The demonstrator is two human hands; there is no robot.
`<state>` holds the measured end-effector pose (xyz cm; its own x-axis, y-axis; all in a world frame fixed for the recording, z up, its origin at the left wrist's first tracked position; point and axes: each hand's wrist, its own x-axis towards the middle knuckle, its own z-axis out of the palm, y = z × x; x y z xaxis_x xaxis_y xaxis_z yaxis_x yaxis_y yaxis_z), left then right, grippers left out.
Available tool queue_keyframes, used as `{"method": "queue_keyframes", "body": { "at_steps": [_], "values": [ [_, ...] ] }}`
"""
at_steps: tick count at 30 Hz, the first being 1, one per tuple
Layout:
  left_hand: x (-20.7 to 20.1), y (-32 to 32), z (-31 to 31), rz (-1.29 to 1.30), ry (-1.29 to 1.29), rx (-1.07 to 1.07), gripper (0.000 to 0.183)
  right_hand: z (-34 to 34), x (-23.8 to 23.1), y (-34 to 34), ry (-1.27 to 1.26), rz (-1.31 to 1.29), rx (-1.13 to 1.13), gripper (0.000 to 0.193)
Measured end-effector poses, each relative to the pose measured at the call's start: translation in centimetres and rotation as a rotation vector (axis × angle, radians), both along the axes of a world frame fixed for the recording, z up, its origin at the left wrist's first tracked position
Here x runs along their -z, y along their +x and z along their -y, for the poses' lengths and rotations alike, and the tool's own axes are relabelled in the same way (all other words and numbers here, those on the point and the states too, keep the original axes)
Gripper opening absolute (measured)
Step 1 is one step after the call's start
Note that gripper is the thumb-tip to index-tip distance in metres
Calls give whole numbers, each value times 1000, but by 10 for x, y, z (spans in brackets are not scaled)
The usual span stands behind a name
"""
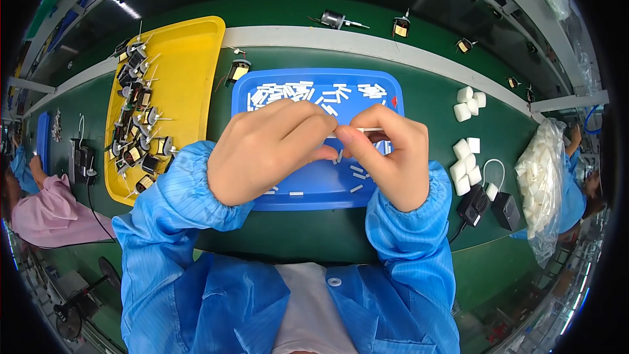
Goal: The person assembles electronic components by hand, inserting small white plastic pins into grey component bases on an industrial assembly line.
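Head view: left hand (262,151) and right hand (386,151) meet fingertip to fingertip over the blue tray (314,190), pinched together on a small white tube (370,130); loose white tubes (308,92) crowd the tray's far edge

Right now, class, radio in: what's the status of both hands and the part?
Left hand and right hand pinch a small white tube over the blue tray. Nothing blocking.

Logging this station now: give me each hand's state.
Left hand: closed, pinching a small white piece.
Right hand: closed, pinching the same piece.
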<state>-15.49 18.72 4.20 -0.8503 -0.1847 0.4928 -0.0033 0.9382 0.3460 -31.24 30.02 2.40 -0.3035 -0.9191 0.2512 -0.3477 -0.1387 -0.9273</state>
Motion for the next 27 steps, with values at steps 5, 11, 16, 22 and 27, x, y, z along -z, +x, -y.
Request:
{"method": "queue_keyframes", "body": {
  "at_steps": [5, 11, 16, 22, 27],
  "values": [
    [23, -34, 36, -7, -42, -56, 28, 17, 12, -12, -146, -282, 281, 23],
    [80, -67, 178, 149, 10, -599, 25, 20, 15, -12, -25, -321, 170, 23],
    [93, -56, 220, 404, 114, -712, 40, 20, 23, -11, 73, -397, 75, 16],
    [32, 66, 191, 542, -255, -411, 47, 13, 40, -23, 283, -580, -26, 16],
    [34, 164, 174, 871, 74, -304, 50, 14, 49, -22, 433, -769, -146, 22]
  ]
}}
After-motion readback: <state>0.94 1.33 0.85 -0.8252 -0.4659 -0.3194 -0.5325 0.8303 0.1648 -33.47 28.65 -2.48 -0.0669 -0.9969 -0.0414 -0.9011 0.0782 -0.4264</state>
